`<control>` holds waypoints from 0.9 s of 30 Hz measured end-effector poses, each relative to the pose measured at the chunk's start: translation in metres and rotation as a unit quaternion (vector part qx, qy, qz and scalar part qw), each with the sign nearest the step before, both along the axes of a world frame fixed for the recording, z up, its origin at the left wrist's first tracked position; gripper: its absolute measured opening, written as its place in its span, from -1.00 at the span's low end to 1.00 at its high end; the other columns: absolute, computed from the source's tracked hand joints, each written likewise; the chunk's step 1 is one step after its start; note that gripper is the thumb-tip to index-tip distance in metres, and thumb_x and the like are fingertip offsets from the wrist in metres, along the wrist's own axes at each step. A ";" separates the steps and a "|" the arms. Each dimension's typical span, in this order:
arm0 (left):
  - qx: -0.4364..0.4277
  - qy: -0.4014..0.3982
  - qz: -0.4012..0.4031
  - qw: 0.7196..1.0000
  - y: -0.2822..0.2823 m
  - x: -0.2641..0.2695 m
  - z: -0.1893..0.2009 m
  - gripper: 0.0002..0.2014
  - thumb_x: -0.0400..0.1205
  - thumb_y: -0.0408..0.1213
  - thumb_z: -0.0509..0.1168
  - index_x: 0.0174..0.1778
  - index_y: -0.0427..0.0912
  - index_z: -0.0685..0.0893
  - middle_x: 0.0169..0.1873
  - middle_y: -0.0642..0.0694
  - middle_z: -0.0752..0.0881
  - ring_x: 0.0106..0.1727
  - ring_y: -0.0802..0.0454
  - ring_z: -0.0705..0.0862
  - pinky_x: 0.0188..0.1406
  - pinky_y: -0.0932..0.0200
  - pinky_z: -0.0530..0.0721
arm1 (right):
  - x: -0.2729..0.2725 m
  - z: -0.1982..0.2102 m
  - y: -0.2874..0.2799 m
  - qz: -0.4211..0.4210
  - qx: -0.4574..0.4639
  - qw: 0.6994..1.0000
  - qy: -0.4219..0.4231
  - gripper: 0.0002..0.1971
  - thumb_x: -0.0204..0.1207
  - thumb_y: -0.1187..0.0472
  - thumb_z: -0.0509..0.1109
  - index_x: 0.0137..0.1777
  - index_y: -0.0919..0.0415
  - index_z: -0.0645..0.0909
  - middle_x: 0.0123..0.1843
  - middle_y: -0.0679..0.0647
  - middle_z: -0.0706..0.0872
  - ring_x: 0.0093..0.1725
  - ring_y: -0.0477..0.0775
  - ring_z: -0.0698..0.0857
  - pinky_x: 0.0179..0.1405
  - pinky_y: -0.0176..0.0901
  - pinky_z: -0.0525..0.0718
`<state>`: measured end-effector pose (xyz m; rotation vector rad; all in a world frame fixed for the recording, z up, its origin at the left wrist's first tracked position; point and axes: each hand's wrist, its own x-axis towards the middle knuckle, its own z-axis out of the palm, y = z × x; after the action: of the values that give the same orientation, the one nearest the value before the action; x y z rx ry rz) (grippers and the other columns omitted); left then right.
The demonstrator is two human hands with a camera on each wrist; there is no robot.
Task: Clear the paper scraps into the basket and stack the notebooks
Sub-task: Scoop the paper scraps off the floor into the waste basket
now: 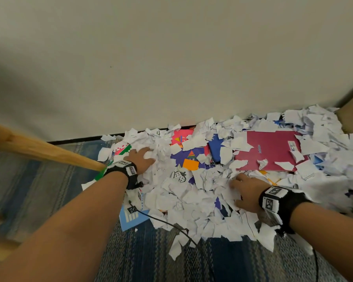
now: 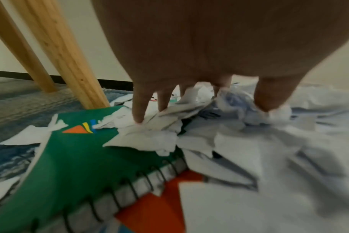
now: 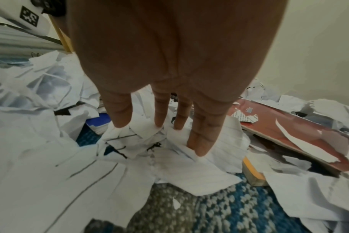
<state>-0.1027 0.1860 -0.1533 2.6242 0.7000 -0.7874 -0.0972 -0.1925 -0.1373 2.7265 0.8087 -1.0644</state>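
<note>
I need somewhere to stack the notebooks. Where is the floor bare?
Bare rug lies left of the paper scraps, beside the wooden leg, and in front of them, nearest you, though a cable crosses it. From the left hand and right hand to the wall it is crowded: scraps litter the notebooks.

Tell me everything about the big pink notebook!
The pink notebook is wide and thin, with a plain magenta card cover, white lettering and a white sticker. It lies closed, slightly tilted, near the wall. Paper scraps ring it and some lie on it. The right hand is close, not touching.
</note>
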 end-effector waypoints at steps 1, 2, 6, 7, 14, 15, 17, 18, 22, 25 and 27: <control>-0.010 -0.020 0.005 1.000 -0.005 0.002 0.002 -0.29 0.44 0.25 0.11 0.57 0.26 0.25 0.59 -0.26 0.24 0.53 -0.35 0.33 0.51 -0.22 0.33 | 0.000 0.000 0.001 -0.001 0.000 1.000 0.000 -0.33 0.50 -0.18 0.30 0.57 0.01 0.27 0.48 0.06 0.34 0.28 0.19 0.59 0.21 0.00 0.63; -0.022 -0.036 0.011 0.999 -0.009 0.004 0.004 -0.27 0.36 0.18 0.09 0.55 0.24 0.31 0.54 -0.25 0.32 0.48 -0.34 0.38 0.47 -0.20 0.38 | 0.000 0.000 0.000 0.000 0.001 1.000 -0.003 -0.34 0.49 -0.18 0.30 0.56 0.01 0.29 0.47 0.05 0.35 0.27 0.19 0.59 0.20 0.00 0.63; -0.068 -0.078 0.034 0.994 -0.019 0.011 0.013 -0.21 0.28 0.14 0.14 0.54 0.18 0.32 0.45 -0.25 0.40 0.38 -0.31 0.47 0.35 -0.18 0.50 | 0.000 -0.001 -0.002 0.003 0.004 1.000 -0.006 -0.33 0.49 -0.16 0.32 0.57 0.01 0.28 0.50 0.04 0.33 0.30 0.18 0.58 0.23 0.00 0.62; -0.075 -0.082 0.036 0.993 -0.020 0.011 0.014 -0.18 0.27 0.22 0.14 0.55 0.19 0.31 0.46 -0.26 0.38 0.40 -0.30 0.46 0.37 -0.19 0.49 | 0.000 -0.001 -0.003 0.003 0.005 1.000 -0.005 -0.32 0.49 -0.16 0.32 0.58 0.01 0.27 0.52 0.05 0.32 0.32 0.18 0.57 0.26 0.00 0.62; 0.001 -0.041 -0.060 0.997 -0.035 0.002 0.010 0.13 0.12 0.57 0.36 0.60 0.24 0.15 0.56 -0.25 0.21 0.53 -0.32 0.33 0.48 -0.25 0.40 | -0.001 0.001 -0.005 0.013 0.000 1.000 -0.004 -0.31 0.52 -0.15 0.31 0.61 0.01 0.23 0.58 0.07 0.27 0.37 0.20 0.55 0.29 0.02 0.61; 0.031 -0.036 -0.078 0.996 -0.039 0.001 0.009 0.10 0.16 0.52 0.40 0.60 0.22 0.17 0.52 -0.25 0.25 0.49 -0.33 0.37 0.45 -0.22 0.42 | -0.001 0.001 -0.005 0.014 -0.002 1.000 -0.005 -0.32 0.53 -0.15 0.31 0.61 0.01 0.24 0.58 0.07 0.28 0.37 0.20 0.55 0.28 0.02 0.62; 0.057 -0.037 -0.089 0.994 -0.046 0.001 0.009 0.02 0.24 0.43 0.43 0.58 0.15 0.21 0.44 -0.24 0.32 0.41 -0.33 0.45 0.40 -0.17 0.48 | -0.001 0.002 -0.004 0.017 -0.005 1.000 -0.007 -0.35 0.53 -0.14 0.30 0.59 0.01 0.27 0.57 0.06 0.29 0.37 0.21 0.54 0.26 0.02 0.62; 0.053 -0.046 -0.085 0.994 -0.047 0.002 0.009 -0.04 0.29 0.37 0.45 0.56 0.11 0.26 0.40 -0.24 0.36 0.37 -0.31 0.49 0.36 -0.14 0.51 | -0.001 0.002 -0.004 0.019 -0.006 1.000 -0.007 -0.36 0.53 -0.14 0.30 0.59 0.00 0.28 0.57 0.06 0.29 0.38 0.21 0.54 0.27 0.02 0.62; 0.013 -0.102 -0.079 0.992 -0.050 0.007 0.018 -0.38 0.44 0.10 0.48 0.36 -0.04 0.50 0.22 -0.23 0.60 0.22 -0.23 0.61 0.16 -0.02 0.59 | -0.004 0.006 -0.004 0.015 -0.009 1.000 0.007 -0.41 0.55 -0.13 0.30 0.55 0.00 0.32 0.57 0.05 0.28 0.37 0.20 0.55 0.28 0.02 0.61; 0.018 -0.124 -0.084 0.989 -0.051 0.008 0.024 -0.66 0.52 -0.10 0.44 0.13 -0.13 0.59 0.06 -0.18 0.71 0.12 -0.22 0.66 -0.01 0.06 0.58 | -0.007 0.009 -0.004 0.013 -0.011 1.000 0.014 -0.44 0.56 -0.11 0.30 0.53 0.03 0.35 0.56 0.06 0.31 0.35 0.18 0.57 0.26 0.03 0.62; 0.028 -0.136 -0.091 0.986 -0.050 0.008 0.028 -0.78 0.53 -0.15 0.40 0.04 -0.09 0.59 0.00 -0.17 0.72 0.06 -0.20 0.68 -0.12 0.14 0.52 | -0.007 0.014 -0.004 0.009 -0.013 1.000 0.007 -0.43 0.57 -0.07 0.30 0.54 0.05 0.34 0.54 0.07 0.34 0.33 0.18 0.58 0.19 0.00 0.65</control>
<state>-0.0944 0.1357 -0.1253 2.8022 0.4165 -0.4454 -0.1047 -0.1961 -0.1238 2.6886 0.8137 -1.0849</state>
